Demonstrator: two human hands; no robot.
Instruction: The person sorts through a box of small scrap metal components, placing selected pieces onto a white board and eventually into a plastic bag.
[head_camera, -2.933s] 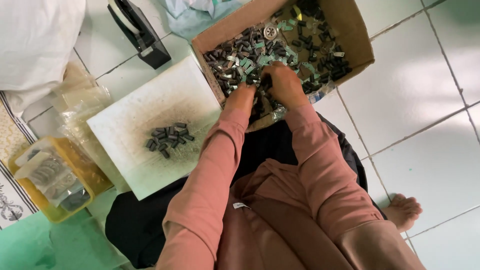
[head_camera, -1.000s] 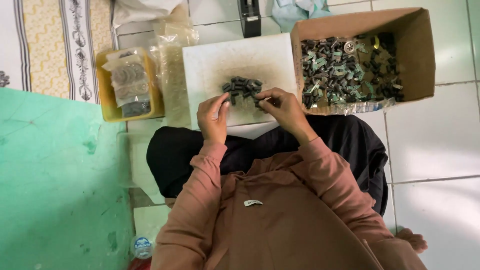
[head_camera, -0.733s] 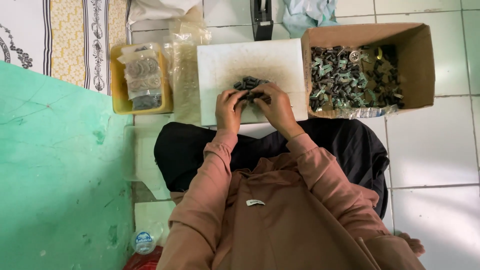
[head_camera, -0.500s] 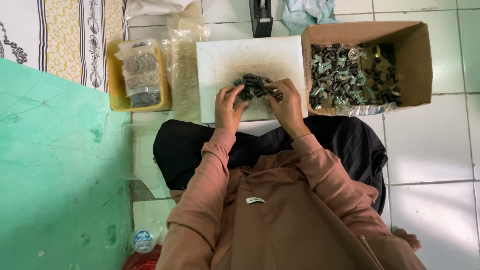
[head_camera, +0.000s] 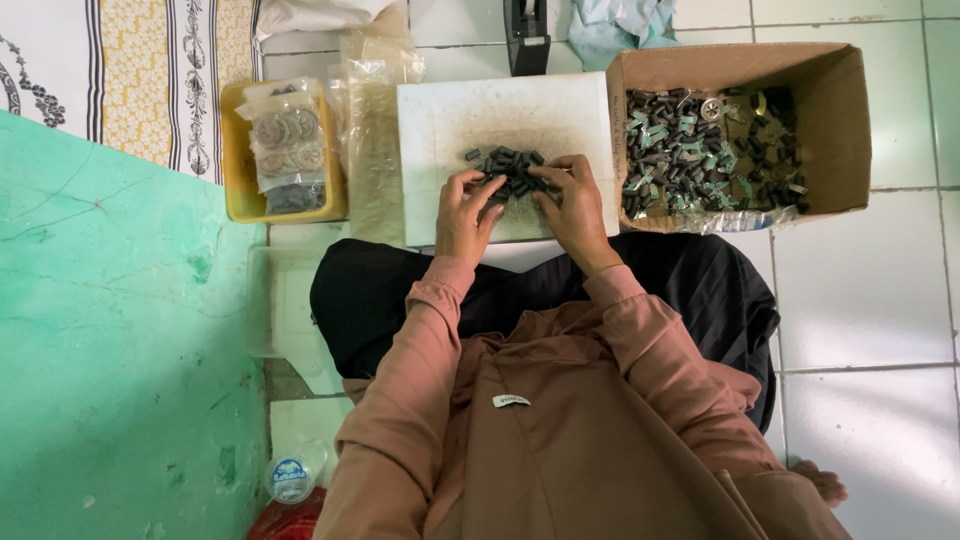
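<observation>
A small heap of dark metal parts (head_camera: 508, 165) lies on a white board (head_camera: 440, 120) in front of my lap. My left hand (head_camera: 465, 212) rests at the heap's left edge, its fingertips bent onto the parts. On the right edge is my right hand (head_camera: 575, 205), with its fingers spread over the parts. Together the hands cup the heap from the near side. Neither hand lifts a part clear of the board.
An open cardboard box (head_camera: 840, 120) full of similar dark and greenish parts stands right of the board. To the left are clear plastic bags (head_camera: 375, 140) and a yellow tray (head_camera: 235, 150) of bagged parts. A black tape dispenser (head_camera: 525, 30) sits behind the board, and a green surface (head_camera: 110, 330) lies at left.
My hands came out of the cardboard box and moved to the heap on the white board. Over the last second they closed in around the heap.
</observation>
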